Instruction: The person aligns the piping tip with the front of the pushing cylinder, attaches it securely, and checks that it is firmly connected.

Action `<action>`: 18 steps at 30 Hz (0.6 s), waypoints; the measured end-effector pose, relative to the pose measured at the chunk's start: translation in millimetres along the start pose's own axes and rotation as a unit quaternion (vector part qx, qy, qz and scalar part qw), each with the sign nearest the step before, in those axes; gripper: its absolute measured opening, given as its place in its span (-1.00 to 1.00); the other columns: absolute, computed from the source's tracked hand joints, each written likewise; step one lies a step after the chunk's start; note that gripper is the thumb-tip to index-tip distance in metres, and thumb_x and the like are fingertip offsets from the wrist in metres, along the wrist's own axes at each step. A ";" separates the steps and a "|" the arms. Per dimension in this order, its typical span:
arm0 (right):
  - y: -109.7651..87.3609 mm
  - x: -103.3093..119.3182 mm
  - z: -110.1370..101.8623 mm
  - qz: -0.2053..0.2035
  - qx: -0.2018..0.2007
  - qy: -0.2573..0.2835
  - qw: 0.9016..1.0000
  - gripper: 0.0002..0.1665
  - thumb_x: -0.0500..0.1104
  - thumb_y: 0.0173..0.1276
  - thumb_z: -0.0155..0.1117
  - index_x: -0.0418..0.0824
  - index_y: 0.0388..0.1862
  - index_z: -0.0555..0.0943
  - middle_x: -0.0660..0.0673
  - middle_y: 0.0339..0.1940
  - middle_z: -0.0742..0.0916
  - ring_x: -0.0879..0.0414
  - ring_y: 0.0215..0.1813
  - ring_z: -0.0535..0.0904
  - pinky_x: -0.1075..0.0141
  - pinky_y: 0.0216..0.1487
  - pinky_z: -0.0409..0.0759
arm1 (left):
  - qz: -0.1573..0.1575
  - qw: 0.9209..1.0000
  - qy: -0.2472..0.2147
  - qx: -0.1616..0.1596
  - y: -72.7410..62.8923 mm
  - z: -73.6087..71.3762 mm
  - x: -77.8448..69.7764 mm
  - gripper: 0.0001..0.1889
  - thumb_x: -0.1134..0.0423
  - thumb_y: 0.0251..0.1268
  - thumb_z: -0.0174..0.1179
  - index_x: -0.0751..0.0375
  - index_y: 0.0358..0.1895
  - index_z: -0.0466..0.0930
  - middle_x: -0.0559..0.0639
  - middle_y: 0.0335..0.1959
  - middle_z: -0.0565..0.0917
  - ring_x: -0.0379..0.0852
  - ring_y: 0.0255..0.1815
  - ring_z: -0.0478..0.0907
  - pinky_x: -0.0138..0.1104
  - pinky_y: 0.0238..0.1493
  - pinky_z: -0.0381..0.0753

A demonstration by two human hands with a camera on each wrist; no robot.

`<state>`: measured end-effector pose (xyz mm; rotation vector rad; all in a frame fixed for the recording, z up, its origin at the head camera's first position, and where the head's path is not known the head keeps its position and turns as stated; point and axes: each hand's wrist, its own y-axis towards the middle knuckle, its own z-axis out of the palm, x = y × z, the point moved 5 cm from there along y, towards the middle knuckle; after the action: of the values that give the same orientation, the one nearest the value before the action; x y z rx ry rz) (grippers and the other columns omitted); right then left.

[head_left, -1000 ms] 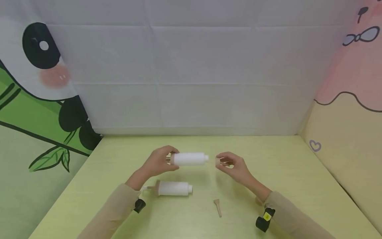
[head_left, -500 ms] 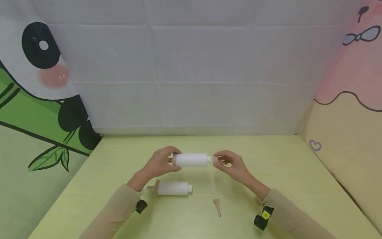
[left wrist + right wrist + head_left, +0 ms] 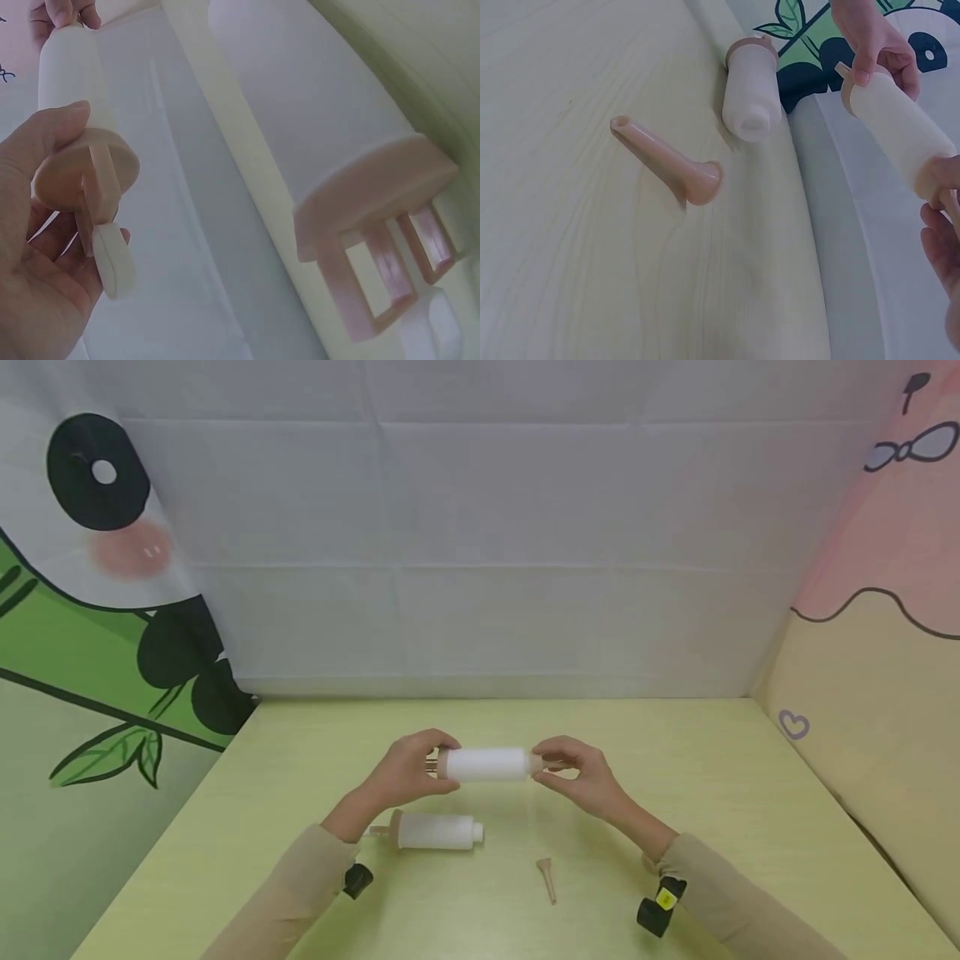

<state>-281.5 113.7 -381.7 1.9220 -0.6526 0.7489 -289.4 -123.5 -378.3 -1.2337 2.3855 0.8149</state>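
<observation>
The left hand [image 3: 408, 768] has thumb and fingers closed round the tan collar [image 3: 60, 176] of the held bottle [image 3: 487, 764], which lies level in the air, well clear of the table [image 3: 712, 793] beneath it. At the bottle's right end, the right hand [image 3: 581, 772] pinches a tan nozzle [image 3: 536, 763], and its wide base is right up against the bottle's neck end, in line with it! Seated, or merely touching? The pictures don't settle that.

So this looks like the fitting step: nozzle onto neck. The next move probably calls for a firm left hold while the right fingers push or twist straight along the bottle's axis; any tilt could set it crooked.

Beyond the hands, a second bottle [image 3: 435, 832] lies on its side, nearer the person than the held bottle and a little left, its neck bare. A loose nozzle [image 3: 547, 881] rests nearer still, off the held bottle's right end.
</observation>
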 end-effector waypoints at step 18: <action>3.0 6.4 -5.2 -0.032 0.016 -0.010 0.999 -0.69 -0.53 -0.02 0.31 -0.50 -0.22 0.58 -0.37 -0.21 0.63 0.01 -0.25 0.61 0.24 -0.27 0.63 | 0.002 1.000 -0.014 0.000 -0.9 -1.8 -5.8 -0.57 0.30 -0.18 0.43 0.22 -0.13 0.54 0.01 -0.17 0.59 -0.06 -0.15 0.55 -0.32 -0.18 0.60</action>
<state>-280.5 116.3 -373.4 1.9730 -0.5920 0.7048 -285.5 -121.4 -374.1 -1.2098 2.3660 0.8294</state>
